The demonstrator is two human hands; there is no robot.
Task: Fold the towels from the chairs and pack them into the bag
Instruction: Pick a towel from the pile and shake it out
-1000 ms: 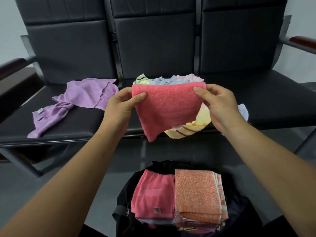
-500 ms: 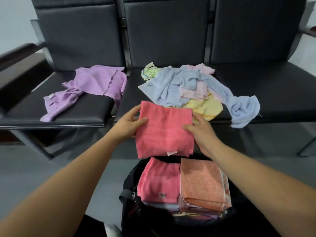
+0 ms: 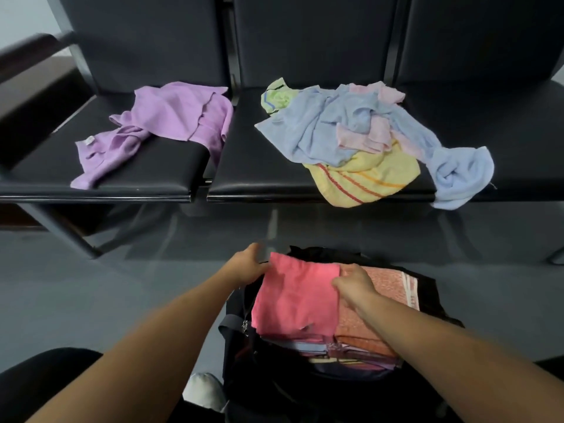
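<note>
Over the black bag [image 3: 428, 283], your left hand [image 3: 247, 265] seemingly pinches one corner of a folded, square, fuzzy pink towel [image 3: 296, 297]; your right hand [image 3: 354, 283] grips its opposite edge with curled fingers.

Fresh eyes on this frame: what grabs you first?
A folded pink towel, held at its sides by the person's left grip and right grip, is over the left stack in the black bag at bottom centre, beside folded orange towels. Behind, a jumbled heap of blue, pink and yellow towels covers the middle chair seat, and a crumpled purple towel lies on the left seat.
</note>
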